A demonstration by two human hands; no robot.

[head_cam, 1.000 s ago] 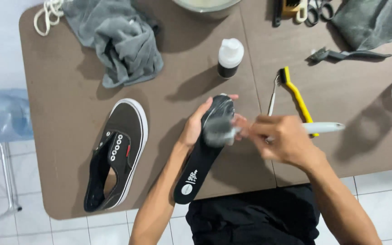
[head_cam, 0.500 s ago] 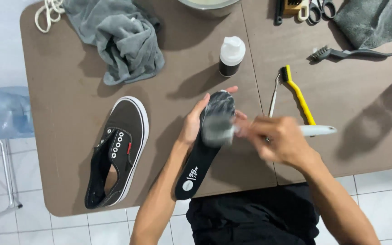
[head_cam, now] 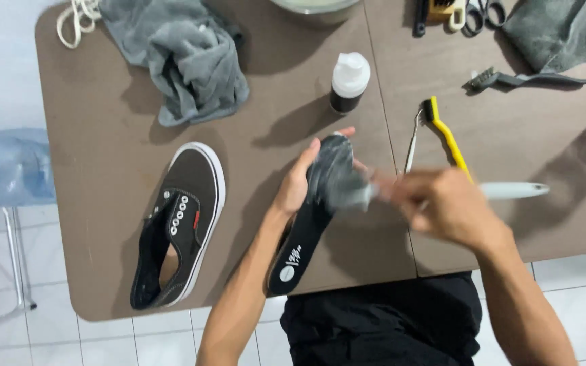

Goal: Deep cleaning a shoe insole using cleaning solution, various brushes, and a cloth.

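My left hand (head_cam: 298, 184) grips a black shoe insole (head_cam: 304, 235) by its upper half, holding it tilted over the brown table (head_cam: 103, 156). The insole's top end is grey with foam. My right hand (head_cam: 442, 207), blurred by motion, holds a white-handled brush (head_cam: 513, 190) whose head lies against the foamy end of the insole. A black sneaker with a white sole (head_cam: 178, 220) lies laceless on the table to the left.
A grey towel (head_cam: 181, 57) and white laces (head_cam: 76, 17) lie at the back left. A small white-capped bottle (head_cam: 348, 81) stands behind the insole. A yellow brush (head_cam: 447, 135), a dark brush (head_cam: 523, 79), another cloth (head_cam: 557, 30) and a bowl (head_cam: 313, 8) sit around. A blue water jug (head_cam: 5, 169) stands left.
My right hand has shifted a little right and back with the brush, rubbing over the insole's top end. The left hand keeps the insole in nearly the same place.
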